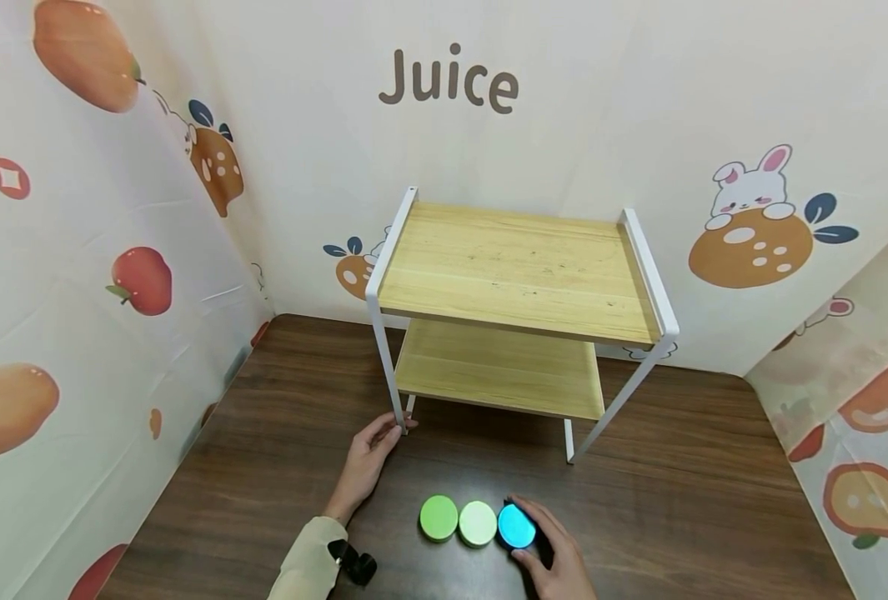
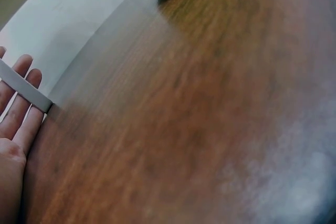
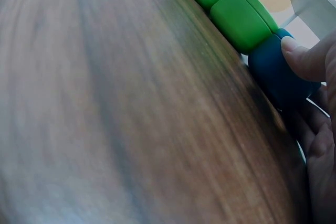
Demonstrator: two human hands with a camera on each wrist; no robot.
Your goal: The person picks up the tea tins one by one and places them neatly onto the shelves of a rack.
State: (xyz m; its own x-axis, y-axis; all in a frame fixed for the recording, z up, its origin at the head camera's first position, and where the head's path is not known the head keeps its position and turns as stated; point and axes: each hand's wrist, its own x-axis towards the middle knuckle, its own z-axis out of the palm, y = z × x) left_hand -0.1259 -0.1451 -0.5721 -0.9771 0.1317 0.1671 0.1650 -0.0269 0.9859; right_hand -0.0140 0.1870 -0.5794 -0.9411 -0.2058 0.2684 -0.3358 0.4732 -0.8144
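Blue container point(image 1: 516, 527) at the right end of the row!
Right-hand grip point(image 1: 561, 557) pinches it on the counter point(image 1: 684, 508), just beside two green containers point(image 1: 438, 517); left-hand grip point(image 1: 369, 457), fingers straight, meets the rack's near-left leg point(image 1: 387, 367).

Dark wood-grain tabletop point(image 1: 699, 467), pale printed backdrop point(image 1: 601, 108), brown "Juice" lettering point(image 1: 454, 82), cartoon rabbit point(image 1: 747, 196) leaning over an orange fruit point(image 1: 751, 254)

On the bench point(image 1: 676, 517), a rack point(image 1: 519, 275) stands in front of the backdrop point(image 1: 579, 100); nearer, a left jar point(image 1: 439, 518), middle jar point(image 1: 478, 524) and right jar point(image 1: 517, 527) sit side by side, the left hand point(image 1: 364, 467) at the rack's front left leg point(image 1: 385, 358), the right hand point(image 1: 564, 558) around the right jar
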